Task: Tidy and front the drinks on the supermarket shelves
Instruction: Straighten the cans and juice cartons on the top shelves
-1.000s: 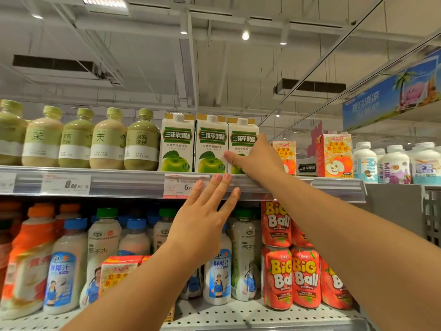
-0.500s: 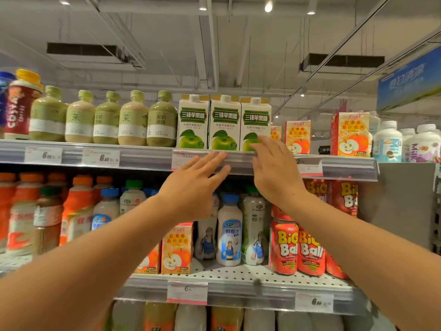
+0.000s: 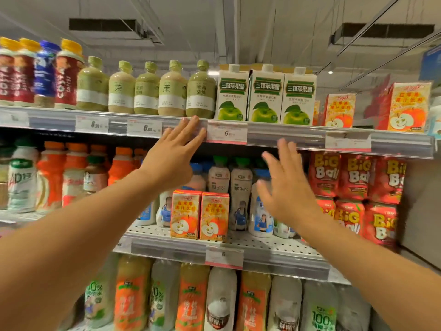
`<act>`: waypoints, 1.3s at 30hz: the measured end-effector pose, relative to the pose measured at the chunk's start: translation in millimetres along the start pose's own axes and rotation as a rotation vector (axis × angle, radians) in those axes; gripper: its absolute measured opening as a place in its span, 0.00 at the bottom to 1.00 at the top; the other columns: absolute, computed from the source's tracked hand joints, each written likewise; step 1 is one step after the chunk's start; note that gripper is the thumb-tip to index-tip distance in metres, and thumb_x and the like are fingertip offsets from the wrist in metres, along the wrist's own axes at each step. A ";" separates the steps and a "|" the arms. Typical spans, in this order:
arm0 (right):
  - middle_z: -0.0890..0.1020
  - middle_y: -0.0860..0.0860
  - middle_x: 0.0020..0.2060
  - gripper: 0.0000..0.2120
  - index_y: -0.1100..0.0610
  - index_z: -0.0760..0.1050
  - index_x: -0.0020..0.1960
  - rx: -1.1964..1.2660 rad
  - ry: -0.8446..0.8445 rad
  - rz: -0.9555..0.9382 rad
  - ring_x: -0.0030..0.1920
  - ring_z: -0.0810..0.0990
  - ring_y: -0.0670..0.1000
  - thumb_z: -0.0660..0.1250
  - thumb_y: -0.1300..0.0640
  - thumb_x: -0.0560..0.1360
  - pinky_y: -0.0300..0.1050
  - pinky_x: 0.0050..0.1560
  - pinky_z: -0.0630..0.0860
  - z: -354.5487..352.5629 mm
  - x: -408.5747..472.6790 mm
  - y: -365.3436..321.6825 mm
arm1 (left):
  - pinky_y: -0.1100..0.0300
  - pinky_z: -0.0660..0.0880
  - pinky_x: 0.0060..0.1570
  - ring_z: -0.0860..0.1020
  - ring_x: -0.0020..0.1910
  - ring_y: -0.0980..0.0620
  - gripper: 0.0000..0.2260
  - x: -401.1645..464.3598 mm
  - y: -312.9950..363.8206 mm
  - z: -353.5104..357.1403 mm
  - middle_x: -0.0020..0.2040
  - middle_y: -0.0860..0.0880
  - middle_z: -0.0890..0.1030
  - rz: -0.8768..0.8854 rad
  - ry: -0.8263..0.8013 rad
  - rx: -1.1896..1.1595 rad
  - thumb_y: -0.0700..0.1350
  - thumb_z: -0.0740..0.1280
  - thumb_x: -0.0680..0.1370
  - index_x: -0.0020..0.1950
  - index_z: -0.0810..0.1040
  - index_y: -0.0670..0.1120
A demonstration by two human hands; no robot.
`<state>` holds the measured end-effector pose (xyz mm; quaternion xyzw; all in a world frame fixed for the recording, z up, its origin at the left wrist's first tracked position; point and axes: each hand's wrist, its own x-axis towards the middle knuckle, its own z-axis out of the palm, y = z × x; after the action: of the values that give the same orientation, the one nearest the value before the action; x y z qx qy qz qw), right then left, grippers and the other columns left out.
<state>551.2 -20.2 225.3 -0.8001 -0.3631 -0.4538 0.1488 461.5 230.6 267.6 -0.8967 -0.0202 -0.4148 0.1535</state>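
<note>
Change: right hand (image 3: 285, 189) has come off the green-apple cartons (image 3: 266, 94) and dropped below the top shelf rail (image 3: 286, 134); left hand (image 3: 173, 151) has risen so its fingertips reach that rail; the view has tipped down, bringing a third shelf into sight.
Left hand: grip apart, fingers straight and spread, tips on the rail's front at about 12 o'clock of the frame centre, just beside a price tag (image 3: 227, 132).
Right hand: grip apart, fingers spread and blurred, holding nothing, at 3 o'clock of the left hand, in front of the middle shelf (image 3: 238, 244).
Task drinks: three green-apple cartons stand side by side at the top shelf's front edge, at 1 o'clock of the left hand; five green tea bottles (image 3: 152, 89) to their 9 o'clock; red-apple juice boxes (image 3: 338, 108) to their 3 o'clock.
Around: two small red-apple boxes (image 3: 200, 216) stand at the middle shelf's front, between the forearms; coconut drink bottles (image 3: 241, 185) behind them are partly hidden by the right hand; red Big Ball pouches (image 3: 353, 180) at 3 o'clock; orange-capped bottles (image 3: 71, 173) at 9 o'clock.
Lower shelf: large orange and white bottles (image 3: 222, 302), blurred.
Room: supermarket aisle, pale ceiling with dark vents (image 3: 102, 25).
</note>
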 end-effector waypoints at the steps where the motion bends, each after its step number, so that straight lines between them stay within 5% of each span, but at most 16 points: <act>1: 0.51 0.58 0.78 0.29 0.59 0.60 0.76 0.037 -0.021 -0.035 0.78 0.46 0.58 0.63 0.51 0.78 0.55 0.77 0.47 8.1 -8.7 -14.0 | 0.46 0.44 0.75 0.39 0.78 0.47 0.41 -0.1 0.9 4.2 0.79 0.46 0.39 -0.003 0.024 -0.030 0.39 0.66 0.71 0.80 0.48 0.49; 4: 0.60 0.53 0.76 0.29 0.57 0.62 0.75 0.120 -0.229 0.020 0.76 0.55 0.54 0.64 0.52 0.77 0.45 0.73 0.52 33.3 -14.0 -49.0 | 0.46 0.42 0.73 0.41 0.78 0.45 0.42 0.6 1.9 13.4 0.80 0.45 0.42 0.008 0.097 -0.061 0.40 0.67 0.70 0.79 0.50 0.48; 9: 0.69 0.53 0.66 0.31 0.51 0.60 0.73 0.043 -0.490 0.209 0.65 0.69 0.57 0.65 0.56 0.73 0.51 0.58 0.73 58.6 1.6 -74.8 | 0.42 0.42 0.74 0.38 0.77 0.43 0.40 0.7 1.3 26.1 0.79 0.44 0.40 0.015 0.149 -0.067 0.43 0.65 0.73 0.79 0.46 0.48; 14: 0.73 0.49 0.46 0.24 0.48 0.65 0.65 0.022 -0.530 0.334 0.39 0.74 0.51 0.67 0.62 0.73 0.46 0.32 0.73 68.0 10.7 -80.4 | 0.41 0.40 0.74 0.36 0.77 0.42 0.40 1.7 1.8 35.1 0.79 0.43 0.38 0.022 0.187 -0.058 0.47 0.65 0.74 0.79 0.43 0.47; 20: 0.70 0.52 0.57 0.25 0.52 0.66 0.66 0.054 -0.462 0.324 0.54 0.76 0.58 0.67 0.65 0.72 0.53 0.50 0.78 61.4 11.3 -79.6 | 0.40 0.41 0.74 0.34 0.76 0.43 0.40 2.1 4.2 36.8 0.78 0.44 0.37 0.006 0.184 -0.047 0.48 0.64 0.74 0.79 0.42 0.47; 24: 0.62 0.45 0.51 0.17 0.53 0.67 0.56 0.093 -0.405 0.216 0.48 0.74 0.54 0.62 0.69 0.71 0.53 0.44 0.77 37.5 -4.9 -68.2 | 0.39 0.43 0.74 0.37 0.77 0.42 0.38 1.4 17.3 25.4 0.79 0.43 0.39 -0.057 0.158 -0.097 0.47 0.62 0.74 0.79 0.45 0.46; 28: 0.65 0.46 0.61 0.24 0.52 0.65 0.70 0.128 -0.348 0.155 0.56 0.75 0.53 0.65 0.58 0.76 0.52 0.54 0.76 -15.8 -9.3 -35.9 | 0.42 0.44 0.75 0.43 0.78 0.43 0.36 9.6 45.9 10.0 0.79 0.41 0.45 0.035 0.256 -0.129 0.43 0.62 0.73 0.79 0.51 0.44; 33: 0.68 0.45 0.60 0.26 0.50 0.68 0.69 0.070 -0.225 -0.009 0.57 0.75 0.53 0.66 0.56 0.71 0.55 0.55 0.75 -119.9 -6.1 19.1 | 0.44 0.38 0.75 0.39 0.78 0.45 0.38 50.6 100.2 -7.2 0.80 0.45 0.42 0.182 0.265 -0.108 0.44 0.62 0.72 0.79 0.49 0.50; 36: 0.73 0.49 0.58 0.25 0.54 0.72 0.67 0.009 -0.067 -0.053 0.57 0.75 0.53 0.69 0.59 0.70 0.49 0.54 0.75 -179.6 16.7 54.8 | 0.44 0.41 0.75 0.43 0.78 0.43 0.38 66.0 127.9 -2.8 0.80 0.44 0.45 0.239 0.235 -0.061 0.46 0.63 0.73 0.79 0.48 0.51; 39: 0.73 0.48 0.55 0.24 0.55 0.71 0.67 -0.086 0.021 -0.025 0.54 0.74 0.50 0.72 0.58 0.72 0.35 0.46 0.70 -214.9 57.0 89.7 | 0.39 0.50 0.74 0.56 0.76 0.38 0.38 69.8 147.4 1.6 0.77 0.39 0.59 0.199 0.219 0.002 0.46 0.72 0.68 0.77 0.62 0.48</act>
<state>501.1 -178.8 397.9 -0.7962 -0.3517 -0.4793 0.1123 532.5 84.4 280.9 -0.8433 0.0852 -0.4930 0.1962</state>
